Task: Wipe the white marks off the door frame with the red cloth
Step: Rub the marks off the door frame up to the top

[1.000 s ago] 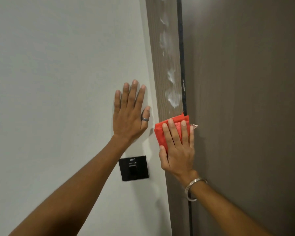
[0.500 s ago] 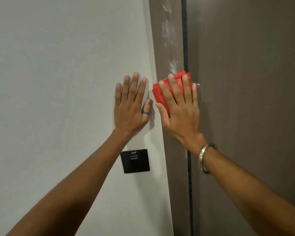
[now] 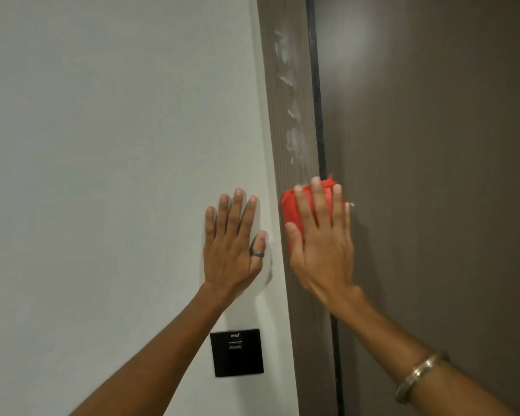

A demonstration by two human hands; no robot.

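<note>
A brown wood-grain door frame runs up the middle of the view. White marks streak its upper part, above my right hand. My right hand presses a folded red cloth flat against the frame, fingers spread over it; most of the cloth is hidden under the hand. My left hand lies flat and open on the white wall, just left of the frame, with a ring on the thumb.
A dark brown door fills the right side, with a black gap strip between it and the frame. A black wall switch sits below my left hand. A metal bracelet circles my right wrist.
My right hand slid the red cloth up the frame, wiping away the lowest white patch. The view has tilted upward, showing more marks higher up. My left hand stayed on the wall.
</note>
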